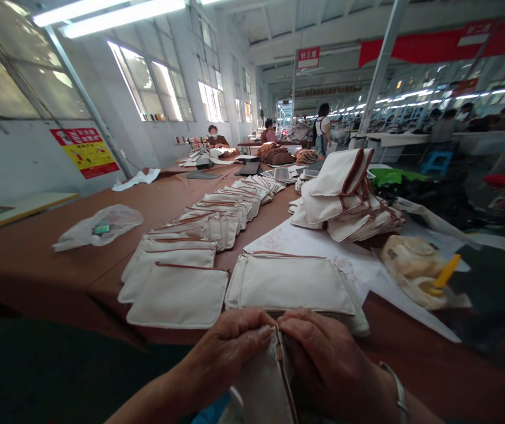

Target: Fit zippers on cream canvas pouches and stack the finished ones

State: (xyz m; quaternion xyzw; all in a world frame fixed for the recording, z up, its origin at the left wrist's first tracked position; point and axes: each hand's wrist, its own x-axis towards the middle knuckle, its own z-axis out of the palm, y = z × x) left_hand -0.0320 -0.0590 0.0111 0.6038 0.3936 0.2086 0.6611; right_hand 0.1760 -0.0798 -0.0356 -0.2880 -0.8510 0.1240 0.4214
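Both my hands grip one white fabric pouch [259,386] with brown edging, held upright over the table's near edge. My left hand [230,344] pinches its top end from the left, thumb lying along the edge. From the right, my right hand [327,350] has its fingers closed on the same end; it wears a bracelet [396,386]. Just beyond my hands lies a flat stack of similar pouches [292,282]. To the left, another pouch [182,297] lies at the front of a long overlapping row [226,215].
A taller pile of pouches [341,191] stands at right on white paper [274,235]. Near it sit a crumpled bag [411,253] and a yellow-handled tool [447,275]. A clear plastic bag [118,224] lies at left on the brown table cover [71,265]. Several people work farther back.
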